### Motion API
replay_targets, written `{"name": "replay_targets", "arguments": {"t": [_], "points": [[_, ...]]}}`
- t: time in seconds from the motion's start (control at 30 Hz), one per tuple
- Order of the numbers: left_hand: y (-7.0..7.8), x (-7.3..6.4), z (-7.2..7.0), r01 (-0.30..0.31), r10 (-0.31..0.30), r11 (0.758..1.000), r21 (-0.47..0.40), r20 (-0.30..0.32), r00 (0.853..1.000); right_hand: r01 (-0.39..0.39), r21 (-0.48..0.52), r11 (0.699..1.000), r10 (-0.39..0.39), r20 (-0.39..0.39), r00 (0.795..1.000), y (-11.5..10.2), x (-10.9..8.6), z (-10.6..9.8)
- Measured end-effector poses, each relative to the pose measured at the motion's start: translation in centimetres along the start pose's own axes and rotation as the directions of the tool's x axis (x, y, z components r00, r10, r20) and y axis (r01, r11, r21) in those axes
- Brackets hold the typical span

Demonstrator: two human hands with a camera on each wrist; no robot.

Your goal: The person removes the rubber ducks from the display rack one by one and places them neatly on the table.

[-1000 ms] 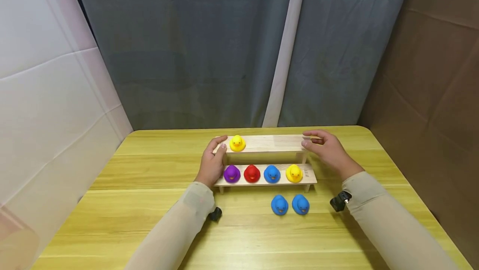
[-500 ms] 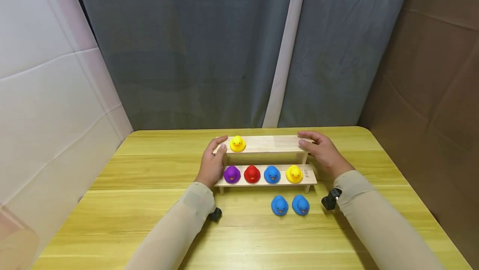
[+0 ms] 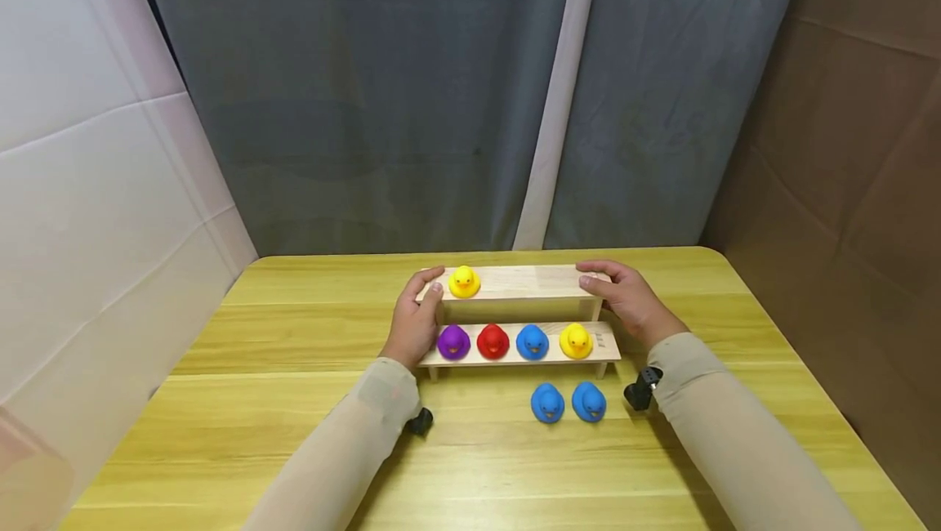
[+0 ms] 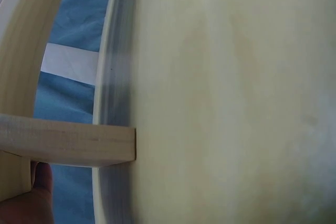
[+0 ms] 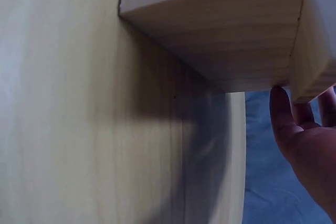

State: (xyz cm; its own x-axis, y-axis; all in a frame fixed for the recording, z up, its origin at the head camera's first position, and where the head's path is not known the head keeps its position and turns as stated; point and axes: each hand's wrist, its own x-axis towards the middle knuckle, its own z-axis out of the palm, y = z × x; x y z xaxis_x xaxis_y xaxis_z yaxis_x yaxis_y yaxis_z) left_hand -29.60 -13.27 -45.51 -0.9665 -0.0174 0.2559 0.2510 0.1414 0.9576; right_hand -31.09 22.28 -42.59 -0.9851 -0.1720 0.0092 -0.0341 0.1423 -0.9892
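Head view: right hand (image 3: 638, 302) has moved in, gripping top shelf (image 3: 529, 281) at three o'clock; left hand (image 3: 414, 320) grips nine; both ends held.

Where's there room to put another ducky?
On the upper shelf, between its yellow duck and the right hand; and on the table, between the left sleeve and the front blue ducks. The lower shelf is crowded: four ducks in a row.

A makeshift booth (image 3: 676, 90) is screening the table (image 3: 220, 433): white sheeting (image 3: 88, 147) is hanging on the left, grey curtains (image 3: 353, 106) are covering the far side, and brown cloth (image 3: 831, 147) is closing off the right.
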Motion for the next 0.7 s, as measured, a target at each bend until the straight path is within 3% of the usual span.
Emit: {"name": "replay_targets", "arguments": {"t": [0.7], "points": [[0.33,0.02,-0.39,0.034,-0.034,0.999,0.031,-0.006,0.999,0.01,-0.013,1.0,-0.01,-0.002,1.0,0.49,0.45,0.63]]}}
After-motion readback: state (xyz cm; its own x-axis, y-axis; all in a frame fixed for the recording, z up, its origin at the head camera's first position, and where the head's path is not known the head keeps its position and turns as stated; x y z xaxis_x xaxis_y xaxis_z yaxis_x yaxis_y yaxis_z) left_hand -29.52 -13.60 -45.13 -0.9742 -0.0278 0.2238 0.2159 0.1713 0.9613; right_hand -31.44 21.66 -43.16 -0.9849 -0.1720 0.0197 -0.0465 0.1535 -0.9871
